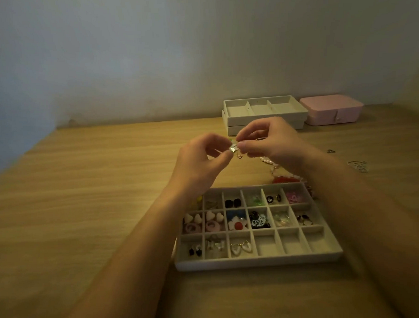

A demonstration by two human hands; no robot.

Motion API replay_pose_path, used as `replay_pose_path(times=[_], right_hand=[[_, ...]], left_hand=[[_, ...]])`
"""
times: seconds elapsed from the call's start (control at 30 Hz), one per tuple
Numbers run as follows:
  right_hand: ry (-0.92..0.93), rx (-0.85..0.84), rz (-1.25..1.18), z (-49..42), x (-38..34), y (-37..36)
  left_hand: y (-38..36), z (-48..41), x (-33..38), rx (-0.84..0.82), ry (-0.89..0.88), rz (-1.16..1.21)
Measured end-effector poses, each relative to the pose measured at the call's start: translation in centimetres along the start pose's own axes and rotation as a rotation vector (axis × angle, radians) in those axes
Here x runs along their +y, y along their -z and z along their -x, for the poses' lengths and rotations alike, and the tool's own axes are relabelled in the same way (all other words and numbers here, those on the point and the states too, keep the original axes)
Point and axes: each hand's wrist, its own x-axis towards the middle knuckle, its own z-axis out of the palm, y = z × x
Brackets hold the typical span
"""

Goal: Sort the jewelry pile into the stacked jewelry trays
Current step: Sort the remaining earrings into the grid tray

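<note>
Silvery small piece (233,149) pinched by both left hand (201,159) and right hand (272,141), held over the worktop (97,187) beyond grid tray (256,261) | likely untangling a pair | advice: keep both pinches firm, lower into unfilled front-row cell (267,246), steer clear of filled cells

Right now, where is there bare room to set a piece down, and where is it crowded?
Free: three near-right compartments of the front tray, the top stacked tray, and the table left of both. Crowded: the front tray's other compartments and the jewelry pile behind it.

A small silver piece (232,149) is held up beyond the part-filled grid tray (256,261), stacked trays (266,119) behind.
</note>
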Motion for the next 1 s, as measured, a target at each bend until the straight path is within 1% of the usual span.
replay_pose_path(times=[0.1,0.2,0.37,0.47,0.53,0.67,0.77,0.83,0.9,1.0], right_hand=[[0.013,-0.022,-0.258,2.9,-0.7,0.6],[-0.002,0.010,-0.393,4.3,-0.8,0.8],[-0.025,0.017,-0.594,5.4,-0.5,1.1],[-0.042,0.005,-0.642,5.6,-0.4,1.0],[-0.028,-0.002,-0.570,5.8,-0.1,1.0],[0.040,0.006,-0.342,6.0,-0.1,1.0],[0.099,-0.005,-0.096,5.5,-0.7,1.2],[0.130,-0.048,0.064,5.2,-1.2,1.6],[0.144,-0.098,0.170,5.1,-1.8,1.9],[0.071,-0.220,0.230,5.7,-2.5,2.2]], left_hand=[[-1.2,0.6,1.6,0.022,-0.031,0.185],[-1.9,1.0,2.4,0.016,-0.014,0.293],[-1.7,1.2,2.6,-0.007,0.012,0.355],[-1.8,1.3,2.8,-0.026,0.010,0.332],[-1.8,1.3,2.9,-0.056,0.021,0.302],[-1.7,1.3,3.1,-0.127,0.061,0.216],[-1.3,1.2,3.5,-0.173,0.077,0.101],[-1.0,1.2,3.8,-0.202,0.089,0.021],[-0.6,1.5,4.2,-0.214,0.102,0.013],[-0.6,2.7,4.6,-0.255,0.140,0.012]])
